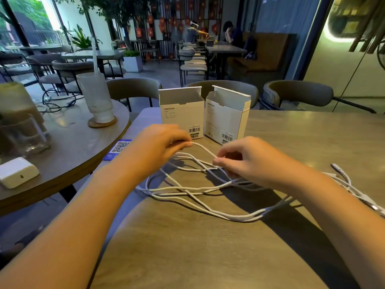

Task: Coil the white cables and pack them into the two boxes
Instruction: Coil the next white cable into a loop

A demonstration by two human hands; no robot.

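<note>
Several white cables [200, 191] lie in loose tangled loops on the wooden table [208, 247]. My left hand [160, 147] pinches one strand at its fingertips, lifted just above the table. My right hand [245, 159] pinches the same strand a short way to the right, over the tangle. Behind my hands stand two white boxes with their top flaps open: the left box [181, 113] and the right box [226, 119], side by side. More cable ends with connectors [341, 174] trail off at the right, past my right forearm.
A round table [68, 147] at the left carries a ribbed white cup with a straw [96, 99], a glass [23, 134] and a white charger [16, 173]. A blue QR-code card [118, 149] lies at the wooden table's left edge. Chairs stand behind the boxes.
</note>
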